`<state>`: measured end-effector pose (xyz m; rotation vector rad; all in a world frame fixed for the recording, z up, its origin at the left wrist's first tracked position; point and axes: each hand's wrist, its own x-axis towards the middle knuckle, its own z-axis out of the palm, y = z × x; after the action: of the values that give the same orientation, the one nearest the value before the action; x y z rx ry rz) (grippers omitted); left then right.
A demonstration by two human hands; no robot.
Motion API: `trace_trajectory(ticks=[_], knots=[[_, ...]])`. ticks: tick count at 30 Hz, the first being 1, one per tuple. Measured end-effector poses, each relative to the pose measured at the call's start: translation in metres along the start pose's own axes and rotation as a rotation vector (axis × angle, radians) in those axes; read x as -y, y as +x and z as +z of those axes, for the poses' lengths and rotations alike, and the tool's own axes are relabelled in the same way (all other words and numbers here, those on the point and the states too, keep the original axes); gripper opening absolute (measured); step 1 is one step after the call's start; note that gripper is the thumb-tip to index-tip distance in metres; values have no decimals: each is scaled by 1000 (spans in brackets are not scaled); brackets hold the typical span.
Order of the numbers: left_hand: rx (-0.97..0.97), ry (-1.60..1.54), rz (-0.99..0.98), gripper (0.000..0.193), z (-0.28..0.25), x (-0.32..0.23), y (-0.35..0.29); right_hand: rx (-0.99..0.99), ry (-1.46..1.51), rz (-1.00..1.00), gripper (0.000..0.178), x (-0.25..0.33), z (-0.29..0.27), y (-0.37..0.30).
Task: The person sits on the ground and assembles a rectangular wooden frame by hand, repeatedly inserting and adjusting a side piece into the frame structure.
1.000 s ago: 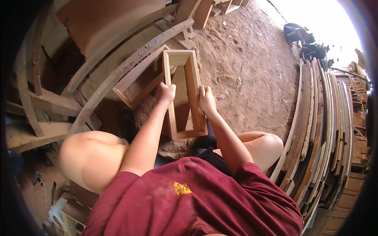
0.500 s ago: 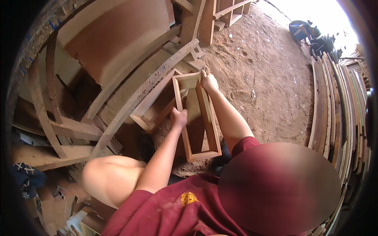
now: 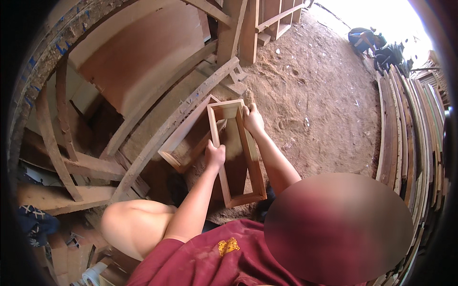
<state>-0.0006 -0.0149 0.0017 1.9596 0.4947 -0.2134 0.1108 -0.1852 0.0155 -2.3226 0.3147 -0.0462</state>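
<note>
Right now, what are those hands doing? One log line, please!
left hand: gripping wooden frame, left side | right hand: holding same frame, far right corner | second frame: left

Two bare hands on an open rectangular wooden frame (image 3: 254, 167). The left hand (image 3: 215, 155) grips the left long side near its middle; the right hand (image 3: 253, 118), farther forward, holds the right long side near the far corner. A second wooden frame (image 3: 187, 127) stands left of and beyond the left hand. Brown earth (image 3: 315, 95) extends right of the right hand, with stacked boards (image 3: 405, 143) (apparently bowed) well beyond it.
</note>
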Motion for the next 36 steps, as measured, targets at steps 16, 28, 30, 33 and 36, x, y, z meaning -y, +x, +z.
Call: trace_trajectory(ticks=[16, 28, 30, 33, 36], knots=[[-52, 29, 29, 73, -2, -3, -7, -16, 143, -25, 34, -7, 1, -11], [-49, -14, 38, 72, 3, 2, 0, -147, 165, -100, 29, -16, 26, 43], [-50, -18, 25, 73, -6, -7, -9, -145, 211, -127, 30, -26, 23, 20], [-80, 6, 15, 73, -6, -10, -13, -73, 226, -49, 30, -28, 16, 12], [-73, 38, 7, 72, -6, -14, -17, -130, 75, -91, 32, -18, 19, 38]])
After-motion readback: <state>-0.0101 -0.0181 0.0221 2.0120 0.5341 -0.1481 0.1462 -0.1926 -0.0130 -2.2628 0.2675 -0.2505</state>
